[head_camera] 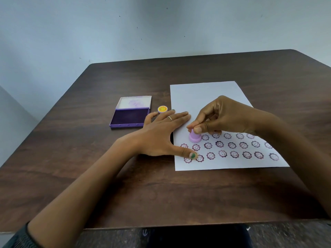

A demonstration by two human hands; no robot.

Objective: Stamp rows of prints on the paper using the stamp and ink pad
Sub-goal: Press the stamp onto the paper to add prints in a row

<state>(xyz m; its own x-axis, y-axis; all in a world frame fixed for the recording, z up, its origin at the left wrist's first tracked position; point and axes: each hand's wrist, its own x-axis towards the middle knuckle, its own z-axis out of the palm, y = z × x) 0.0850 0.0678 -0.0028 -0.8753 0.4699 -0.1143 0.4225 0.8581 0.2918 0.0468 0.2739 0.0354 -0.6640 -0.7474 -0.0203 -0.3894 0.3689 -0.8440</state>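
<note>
A white paper (206, 97) lies on the dark wooden table (107, 167), with rows of purple smiling-flower prints (234, 154) across its near part. My right hand (227, 115) pinches the top of a small lilac stamp (194, 137), which stands pressed on the paper at the left end of the third row. My left hand (161, 133) lies flat with fingers spread on the paper's left edge, thumb on the prints. The open purple ink pad (129, 118) sits to the left of the paper.
A small round cap with a yellow smiley (162, 109) rests between the ink pad and the paper, just beyond my left fingertips. A pale wall (143, 33) rises behind the table. The table's near edge is close to my body.
</note>
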